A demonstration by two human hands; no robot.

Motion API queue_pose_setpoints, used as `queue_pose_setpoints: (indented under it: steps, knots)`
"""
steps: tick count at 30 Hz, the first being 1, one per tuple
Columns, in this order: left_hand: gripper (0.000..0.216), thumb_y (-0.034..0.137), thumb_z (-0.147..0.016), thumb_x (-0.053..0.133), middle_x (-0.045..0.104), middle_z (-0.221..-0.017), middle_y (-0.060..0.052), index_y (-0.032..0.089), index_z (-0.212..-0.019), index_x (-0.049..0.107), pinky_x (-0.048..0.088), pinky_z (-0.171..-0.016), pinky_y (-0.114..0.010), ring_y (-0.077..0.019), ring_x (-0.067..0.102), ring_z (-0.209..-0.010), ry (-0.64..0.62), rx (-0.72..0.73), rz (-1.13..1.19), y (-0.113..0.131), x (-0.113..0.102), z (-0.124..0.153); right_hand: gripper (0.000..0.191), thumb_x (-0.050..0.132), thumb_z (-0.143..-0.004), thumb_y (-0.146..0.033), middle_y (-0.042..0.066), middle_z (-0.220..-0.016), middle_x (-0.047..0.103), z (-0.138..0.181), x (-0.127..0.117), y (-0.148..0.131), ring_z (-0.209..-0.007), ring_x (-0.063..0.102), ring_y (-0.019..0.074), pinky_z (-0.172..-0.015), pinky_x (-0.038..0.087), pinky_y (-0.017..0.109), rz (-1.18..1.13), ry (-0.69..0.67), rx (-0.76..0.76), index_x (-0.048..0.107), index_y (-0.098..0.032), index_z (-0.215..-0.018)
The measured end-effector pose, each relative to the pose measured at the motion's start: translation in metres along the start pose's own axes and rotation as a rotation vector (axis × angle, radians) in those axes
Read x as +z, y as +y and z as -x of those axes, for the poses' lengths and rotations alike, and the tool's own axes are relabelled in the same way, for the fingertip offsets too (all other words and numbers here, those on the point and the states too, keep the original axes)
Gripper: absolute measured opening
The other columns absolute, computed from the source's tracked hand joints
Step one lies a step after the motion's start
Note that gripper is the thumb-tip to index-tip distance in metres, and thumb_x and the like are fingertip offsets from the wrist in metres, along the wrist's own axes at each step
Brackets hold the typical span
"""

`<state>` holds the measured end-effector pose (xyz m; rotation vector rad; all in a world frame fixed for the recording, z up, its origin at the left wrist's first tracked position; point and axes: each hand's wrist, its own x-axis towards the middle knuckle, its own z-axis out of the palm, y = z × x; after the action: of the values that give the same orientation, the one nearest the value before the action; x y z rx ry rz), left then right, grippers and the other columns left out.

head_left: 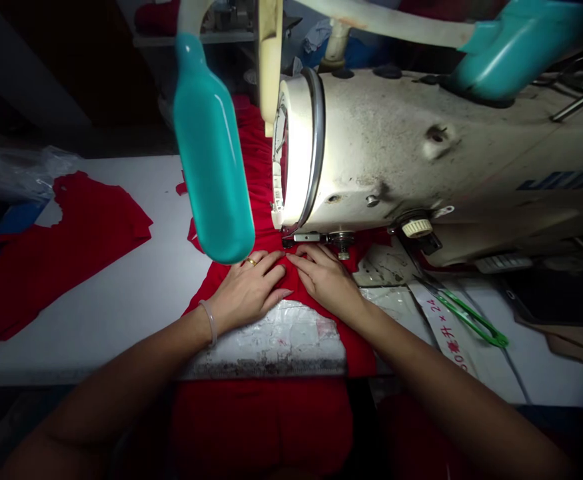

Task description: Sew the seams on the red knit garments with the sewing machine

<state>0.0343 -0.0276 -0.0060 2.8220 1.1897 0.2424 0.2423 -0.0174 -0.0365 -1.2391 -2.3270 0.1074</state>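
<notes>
Red fabric runs gathered under the head of a white sewing machine, and its near part spreads over the table edge. My left hand lies flat on the cloth, fingers spread and thumb apart, just left of the presser foot area. Close beside it, my right hand has its fingers drawn together on the fabric, pinching it near the needle. The fingertips of both hands nearly meet. The needle itself is hidden.
A teal-covered lever or lamp hangs over my left fingers. Another red cloth piece lies on the white table at left. Green-handled thread snips rest at right by a paper with red writing.
</notes>
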Motion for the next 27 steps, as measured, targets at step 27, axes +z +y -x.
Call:
queue_pose_setpoints:
  steps: [27]
  knots:
    - [0.041, 0.053, -0.1, 0.041, 0.049, -0.149, -0.012, 0.017, -0.115, 0.056, 0.035, -0.096, -0.05, -0.0318, 0.047, -0.124, -0.072, -0.038, 0.092, -0.0049, -0.0008, -0.0042, 0.034, 0.044, -0.096, -0.016, 0.01, -0.11, 0.066, 0.0021, 0.0007, -0.003, -0.101, 0.058, 0.0227, -0.092, 0.049, 0.035, 0.105, 0.066, -0.037, 0.07, -0.015, -0.117]
